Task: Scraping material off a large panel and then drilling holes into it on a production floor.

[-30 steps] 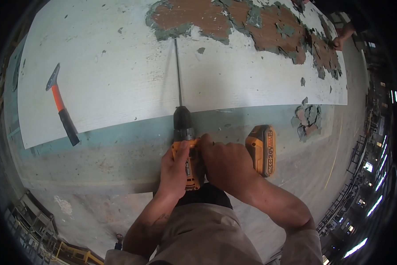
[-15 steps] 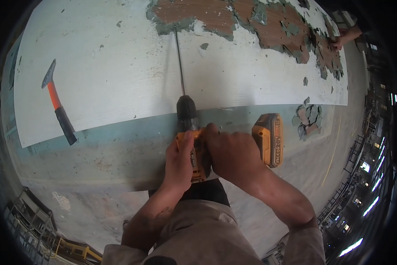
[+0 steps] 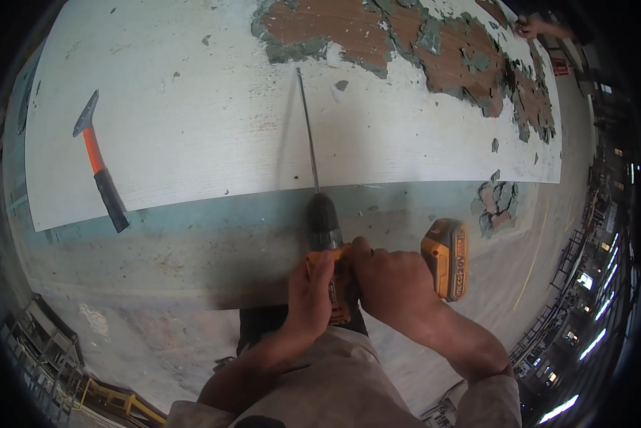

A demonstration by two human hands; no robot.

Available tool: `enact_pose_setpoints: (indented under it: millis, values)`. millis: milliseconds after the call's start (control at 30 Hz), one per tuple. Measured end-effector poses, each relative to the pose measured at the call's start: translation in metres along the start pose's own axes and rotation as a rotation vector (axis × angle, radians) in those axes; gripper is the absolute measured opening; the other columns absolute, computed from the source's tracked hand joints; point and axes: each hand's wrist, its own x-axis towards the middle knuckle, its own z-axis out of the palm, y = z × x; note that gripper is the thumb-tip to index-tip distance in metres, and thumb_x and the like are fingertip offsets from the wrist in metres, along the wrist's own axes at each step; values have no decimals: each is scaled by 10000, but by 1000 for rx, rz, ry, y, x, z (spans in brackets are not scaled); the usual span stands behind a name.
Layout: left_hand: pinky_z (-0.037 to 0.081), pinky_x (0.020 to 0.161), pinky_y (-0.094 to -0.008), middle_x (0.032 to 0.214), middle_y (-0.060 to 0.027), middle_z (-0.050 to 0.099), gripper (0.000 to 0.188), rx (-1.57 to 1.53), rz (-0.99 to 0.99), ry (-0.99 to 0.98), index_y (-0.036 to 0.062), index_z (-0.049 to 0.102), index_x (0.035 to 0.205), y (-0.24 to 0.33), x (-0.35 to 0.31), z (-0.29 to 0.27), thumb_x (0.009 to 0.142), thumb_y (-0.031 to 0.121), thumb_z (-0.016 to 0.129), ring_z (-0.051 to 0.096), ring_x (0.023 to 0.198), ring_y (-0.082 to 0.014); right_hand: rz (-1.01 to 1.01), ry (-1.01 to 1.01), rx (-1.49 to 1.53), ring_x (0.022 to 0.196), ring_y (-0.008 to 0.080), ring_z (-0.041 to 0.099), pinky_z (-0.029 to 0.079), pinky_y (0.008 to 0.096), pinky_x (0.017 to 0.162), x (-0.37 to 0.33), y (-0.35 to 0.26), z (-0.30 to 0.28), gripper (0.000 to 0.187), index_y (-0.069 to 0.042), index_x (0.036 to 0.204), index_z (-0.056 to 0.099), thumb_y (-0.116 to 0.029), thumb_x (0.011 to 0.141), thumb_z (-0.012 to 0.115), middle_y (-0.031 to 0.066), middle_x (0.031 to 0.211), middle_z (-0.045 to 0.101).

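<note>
**Both hands on a drill, long bit laid across a white board**

The board (image 3: 213,121) fills most of the view: a broad white panel with fine grain, its coating broken away along the far edge into brown and grey patches (image 3: 434,50). More flaking shows at the right end, near a small crumbled spot (image 3: 496,203). Nearer the person, a grey-green band of worn surface (image 3: 192,235) runs along the board's edge, and beyond that lies pale, stained floor (image 3: 121,335).

The person's trouser leg (image 3: 327,385) rises from the lower edge, just beneath the hands.

The drill (image 3: 326,250) sits at the centre over the grey-green band, orange body with a black chuck. Its yellow-and-black battery (image 3: 445,257) sticks out to the right, clear of the fingers. A long thin bit (image 3: 308,128) runs from the chuck straight away from the person across the white panel, its tip close to the flaked area.

The right hand (image 3: 392,285) is clenched around the drill's handle, covering most of it. The left hand (image 3: 310,299) is wrapped against the body from the left, thumb up along the orange casing; both are grasping the tool.

A hammer (image 3: 99,171) with an orange shaft, black grip and dark head lies on the board well to the left, apart from the drill.

At the far upper right another person's hand (image 3: 531,28) touches the board's corner.
</note>
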Motion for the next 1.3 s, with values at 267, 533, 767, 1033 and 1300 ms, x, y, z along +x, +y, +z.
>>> enact_pose_setpoints:
  millis: [267, 533, 767, 1033, 1300]
  values:
    - [465, 708, -249, 887, 18, 591, 368, -10, -31, 16, 27, 612, 1052, 14, 28, 5, 1087, 389, 558, 528, 790, -44, 33, 7, 38, 605, 329, 722, 551, 407, 534, 21, 10, 2, 280, -7, 1039, 540, -112, 827, 688, 144, 659, 683]
    - [488, 710, -251, 923, 13, 603, 357, -81, -29, 2, 51, 605, 1048, 3, 3, 6, 1079, 405, 577, 563, 789, -51, 27, -94, 36, 620, 329, 728, 558, 394, 546, 3, 3, -9, 318, 7, 1056, 540, -111, 812, 707, 150, 671, 693]
    - [556, 932, -357, 1159, -84, 686, 476, -163, -91, -101, 38, 581, 1300, 6, 12, 10, 1113, 449, 433, 687, 1088, -182, -2, -101, -27, 643, 324, 736, 563, 395, 560, 12, 13, -29, 328, 5, 1057, 544, -129, 809, 713, 157, 694, 704]
    - [567, 777, -272, 1032, -57, 681, 388, -170, -163, -147, 68, 631, 1198, 74, 43, 22, 1050, 426, 610, 696, 869, -133, 13, 79, 6, 667, 348, 733, 573, 409, 609, 42, 17, -29, 303, 2, 1046, 553, -125, 816, 704, 163, 690, 698]
    - [560, 740, -266, 1001, -43, 676, 431, -125, -58, -33, 15, 604, 1180, 22, -3, 4, 1075, 431, 567, 671, 829, -103, -29, -80, 35, 635, 288, 744, 557, 362, 520, 6, 0, -28, 458, 62, 1162, 562, -132, 782, 728, 122, 689, 712]
